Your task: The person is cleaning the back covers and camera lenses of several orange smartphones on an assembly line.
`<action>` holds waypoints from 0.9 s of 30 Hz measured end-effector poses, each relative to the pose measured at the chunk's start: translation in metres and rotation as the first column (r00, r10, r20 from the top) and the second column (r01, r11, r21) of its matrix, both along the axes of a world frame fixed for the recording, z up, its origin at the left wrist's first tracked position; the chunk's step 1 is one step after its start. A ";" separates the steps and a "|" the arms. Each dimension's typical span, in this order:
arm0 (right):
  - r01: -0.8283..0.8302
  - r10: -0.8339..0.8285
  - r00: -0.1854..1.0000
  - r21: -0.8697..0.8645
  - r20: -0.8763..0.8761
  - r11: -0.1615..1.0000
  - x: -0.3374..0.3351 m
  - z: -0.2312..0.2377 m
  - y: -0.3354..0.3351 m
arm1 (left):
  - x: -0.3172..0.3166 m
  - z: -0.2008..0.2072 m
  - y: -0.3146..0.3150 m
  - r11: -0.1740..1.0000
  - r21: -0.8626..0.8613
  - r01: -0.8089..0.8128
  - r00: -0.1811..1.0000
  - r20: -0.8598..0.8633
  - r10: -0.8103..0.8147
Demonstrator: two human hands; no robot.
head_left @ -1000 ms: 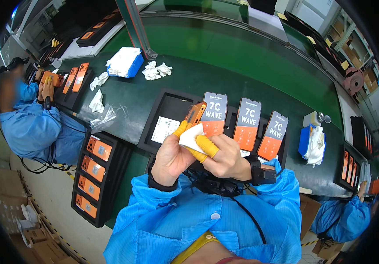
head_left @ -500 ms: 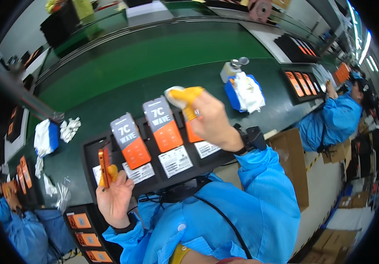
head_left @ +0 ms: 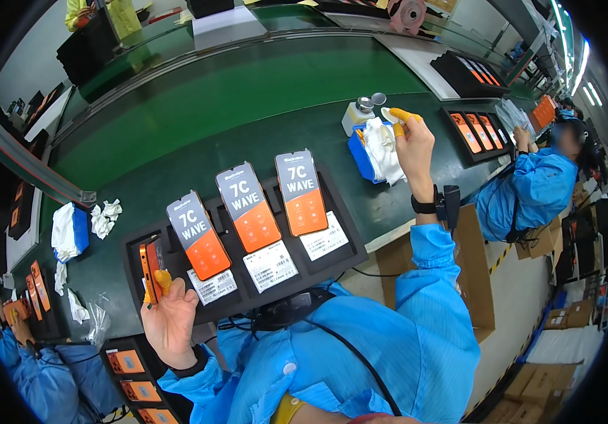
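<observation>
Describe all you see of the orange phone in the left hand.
The orange phone is slim, seen nearly edge-on, its smooth-looking orange frame showing small dark marks. Roughly upright in the picture, it overlaps the left end of the black tray; the left hand holds its lower part, one of the fingers covered in yellow.

Bright tube lights (head_left: 581, 68) glare at upper right, and straight edges curve toward dark corners.

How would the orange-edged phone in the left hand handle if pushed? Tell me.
The orange-edged phone is probably stiff: its long side looks straight. Stood on that narrow side, it would likely tip. Lying flat, its slab shape should resist rolling.
</observation>
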State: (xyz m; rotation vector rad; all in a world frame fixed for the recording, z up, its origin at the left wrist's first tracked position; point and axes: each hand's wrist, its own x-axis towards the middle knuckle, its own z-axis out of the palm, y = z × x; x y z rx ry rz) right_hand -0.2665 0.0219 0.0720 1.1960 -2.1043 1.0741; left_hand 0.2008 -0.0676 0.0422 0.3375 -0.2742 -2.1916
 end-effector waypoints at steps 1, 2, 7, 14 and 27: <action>-0.028 0.028 1.000 0.001 -0.002 1.000 0.001 0.002 -0.005 | 0.003 0.000 0.001 1.000 -0.004 -0.006 1.000 0.003 0.006; -0.034 0.034 0.999 -0.003 -0.001 0.999 -0.002 0.001 -0.011 | 0.007 -0.001 0.002 1.000 -0.007 -0.009 1.000 0.004 0.009; 0.034 -0.031 0.998 0.056 -0.052 0.998 -0.006 -0.005 -0.020 | 0.011 0.001 0.003 0.993 0.080 -0.083 0.996 0.031 0.081; -0.268 0.285 0.959 0.339 -0.001 0.902 0.061 -0.012 -0.010 | 0.030 0.000 0.009 0.987 0.032 -0.159 0.987 0.006 0.158; -0.753 0.842 0.530 0.508 0.095 0.417 0.184 0.002 -0.040 | 0.045 0.007 0.001 0.741 -0.299 -0.601 0.632 0.391 0.670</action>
